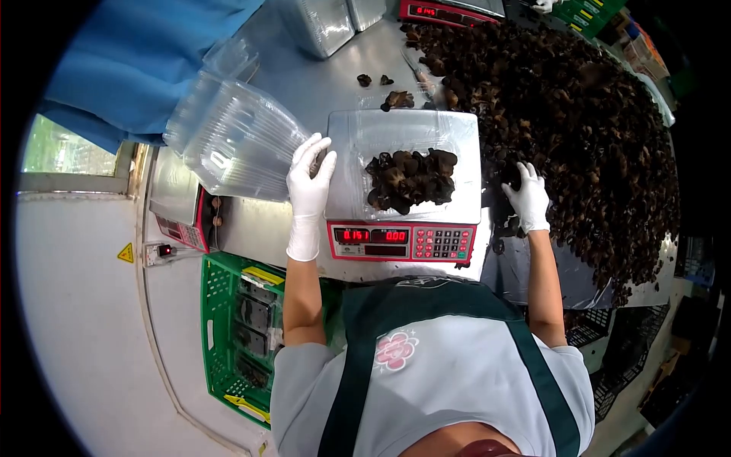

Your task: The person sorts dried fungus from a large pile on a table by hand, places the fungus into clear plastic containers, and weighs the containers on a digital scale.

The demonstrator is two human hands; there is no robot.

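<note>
In the head view, a digital scale (pixel 466 164) with a red front panel stands before me, its red display reading 0.151. On its plate lies a clear plastic tray (pixel 358 183) with dark wood ear mushrooms (pixel 411 180) heaped inside. My left hand (pixel 308 190), in a white glove, is beside the scale's left edge, next to a stack of clear trays (pixel 247 141). Its thumb and fingers are curled around a small brown piece that looks like wood ear. My gloved right hand (pixel 528 201) is at the near left edge of a large mushroom pile (pixel 586 129), fingers apart.
Behind the scale are a few loose mushroom pieces (pixel 397 100) and more stacked trays (pixel 324 27). A second scale (pixel 442 12) is at the far side, another (pixel 179 206) at the left. A green crate (pixel 215 335) with packed trays stands below left. Blue cloth (pixel 145 65) hangs upper left.
</note>
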